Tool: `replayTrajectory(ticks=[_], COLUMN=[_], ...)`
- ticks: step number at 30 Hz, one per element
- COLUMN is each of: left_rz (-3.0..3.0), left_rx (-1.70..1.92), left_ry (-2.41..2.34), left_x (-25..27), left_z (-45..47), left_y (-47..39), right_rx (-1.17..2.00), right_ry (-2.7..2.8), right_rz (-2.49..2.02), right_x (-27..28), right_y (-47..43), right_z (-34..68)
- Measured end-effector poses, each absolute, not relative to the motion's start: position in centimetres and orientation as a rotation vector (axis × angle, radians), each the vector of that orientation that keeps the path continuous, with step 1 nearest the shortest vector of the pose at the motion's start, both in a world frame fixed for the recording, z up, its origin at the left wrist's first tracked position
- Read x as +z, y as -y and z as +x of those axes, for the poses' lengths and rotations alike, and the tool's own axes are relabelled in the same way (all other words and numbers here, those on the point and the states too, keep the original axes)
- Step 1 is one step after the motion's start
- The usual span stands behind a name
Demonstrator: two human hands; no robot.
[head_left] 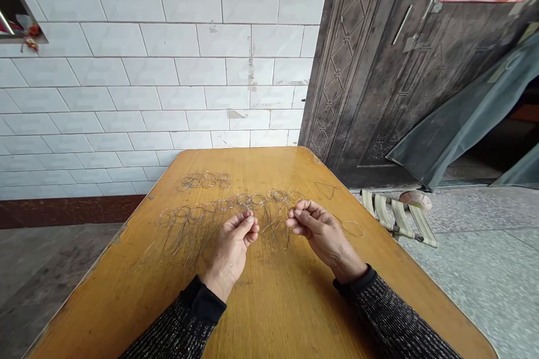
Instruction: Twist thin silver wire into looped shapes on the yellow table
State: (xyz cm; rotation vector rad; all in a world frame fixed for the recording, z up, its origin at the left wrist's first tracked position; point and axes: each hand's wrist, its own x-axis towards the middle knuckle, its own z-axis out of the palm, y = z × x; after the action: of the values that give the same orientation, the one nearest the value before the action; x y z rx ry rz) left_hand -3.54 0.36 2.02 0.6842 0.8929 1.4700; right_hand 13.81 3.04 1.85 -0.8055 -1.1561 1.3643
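Near the table's (261, 314) middle, both hands are raised just above the wood, facing each other across a small gap.

Left hand (233, 244): forearm enters from the near edge, sleeve dark and knitted; wrist straight, back of the hand toward the camera, fingers (246, 224) curled inward with thumb and forefinger tips pressed together. A pinch, seemingly on thin wire, though the strand itself is too fine to make out between the tips.

Right hand (320, 230): forearm enters from the near right corner, same dark sleeve; wrist bent slightly inward, fingers (301, 216) curled and bunched toward the thumb, knuckles up. Also a pinching pose; whether it grips a wire I cannot tell.

Wire loops (219, 213): a long row of thin metal pieces, each a small ring with trailing legs, spread across the table just beyond and between the hands, running from the left edge side to past the middle. The strands near the fingertips rise toward them.

Small pile (205, 180): a few more rings, closer to the far edge, apart from the row.

Single loop (352, 228): lying just beside the right hand, toward the right edge.

Triangle (326, 189): a bent wire shape near the far right corner.

Folding stool (398, 214): on the floor off the table's right edge.
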Motion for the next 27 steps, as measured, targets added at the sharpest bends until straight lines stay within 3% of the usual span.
replayTrajectory(ticks=[2, 6, 10, 14, 27], left_rz=[0.772, 0.909, 0.95, 0.985, 1.084], left_rx=[1.479, 1.475, 1.462, 1.383, 1.378], left_ry=[-0.96, -1.036, -1.019, -1.005, -1.117], left_x=[2.0, 1.8, 1.5, 1.5, 1.7], left_z=[-3.5, -3.4, -3.3, -3.2, -4.0], left_y=[-0.3, 0.0, 0.1, 0.3, -0.3], right_rx=[1.055, 0.003, -0.495, -0.636, -0.564], right_ry=[1.358, 1.782, 2.168, 2.334, 2.475], right_rz=[-0.918, -0.957, -0.768, -0.756, -0.85], right_x=[1.7, 2.3, 2.2, 1.4, 1.1], right_y=[-2.9, -1.6, -0.6, -0.8, -0.8], right_z=[13.9, 13.8, 12.9, 11.9, 11.7])
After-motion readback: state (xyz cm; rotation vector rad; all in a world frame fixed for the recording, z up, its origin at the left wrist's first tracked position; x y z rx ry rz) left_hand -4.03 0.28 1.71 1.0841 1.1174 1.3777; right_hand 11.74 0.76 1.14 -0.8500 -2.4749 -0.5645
